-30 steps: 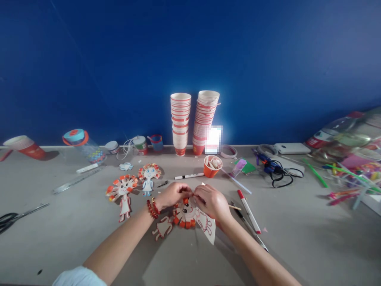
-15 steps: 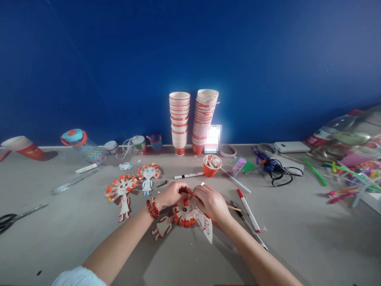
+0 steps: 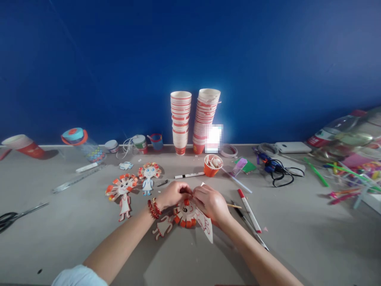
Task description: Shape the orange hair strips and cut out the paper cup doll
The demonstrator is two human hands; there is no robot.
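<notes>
A doll head (image 3: 189,219) made from a paper cup cut into curled orange and white strips lies before me, a face drawn on its middle. At its upper edge my left hand (image 3: 177,194) pinches the strips, fingers closed. My right hand (image 3: 210,203) meets it there, also closed on the strips; the fingertips hide the exact spot. A cut-out paper doll body (image 3: 163,227) lies left of the head. Under my right hand, a piece of white paper (image 3: 206,228) bears a red-outlined drawing. Two paper dolls (image 3: 124,203), (image 3: 148,184) with fringed heads lie to the left.
Two tall stacks of paper cups (image 3: 180,123) stand by the blue wall. An orange cup (image 3: 212,169) holds paper scraps. Red and black pens (image 3: 250,211) lie at right, near a blue glue gun (image 3: 269,163) with a black cord. Scissors (image 3: 18,217) lie far left.
Both hands stay at the head's upper edge, with only slight finger movement. The whole view has shifted very slightly.
</notes>
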